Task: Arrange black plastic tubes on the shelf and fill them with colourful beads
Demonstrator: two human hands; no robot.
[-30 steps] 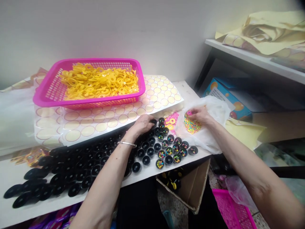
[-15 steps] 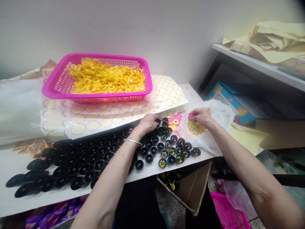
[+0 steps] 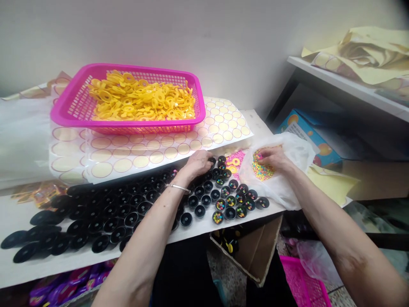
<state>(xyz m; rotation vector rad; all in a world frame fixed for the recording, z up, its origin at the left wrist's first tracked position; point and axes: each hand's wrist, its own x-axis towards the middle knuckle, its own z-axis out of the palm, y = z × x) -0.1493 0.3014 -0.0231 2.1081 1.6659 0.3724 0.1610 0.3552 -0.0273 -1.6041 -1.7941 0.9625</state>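
Observation:
My left hand (image 3: pixel 201 162) is at the back of the crowd of small black cups (image 3: pixel 186 219), its fingers closed around the edge of one black cup (image 3: pixel 211 160). My right hand (image 3: pixel 275 157) reaches into a white plastic bag (image 3: pixel 295 147) of small coloured balls (image 3: pixel 263 170). Its fingers pinch a small pink piece (image 3: pixel 260 157), mostly hidden, just over the balls. Several cups at the right, such as one near the front edge (image 3: pixel 217 218), contain coloured balls; many others show bare black insides. Between bag and cups lie pink grains (image 3: pixel 234 158) with yellow ring pieces (image 3: pixel 235 161).
A pink basket (image 3: pixel 128 123) of yellow ring-ended pieces (image 3: pixel 143 100) sits on sheets of round stickers (image 3: pixel 140 161). Below the table edge is a cardboard box (image 3: pixel 258 251). At right are a blue box (image 3: pixel 306 132) and a shelf (image 3: pixel 348 81) with yellow paper.
My right hand has dipped slightly right and deeper among the coloured balls with the pink piece. My left hand stays at the same cup. The view has shifted slightly.

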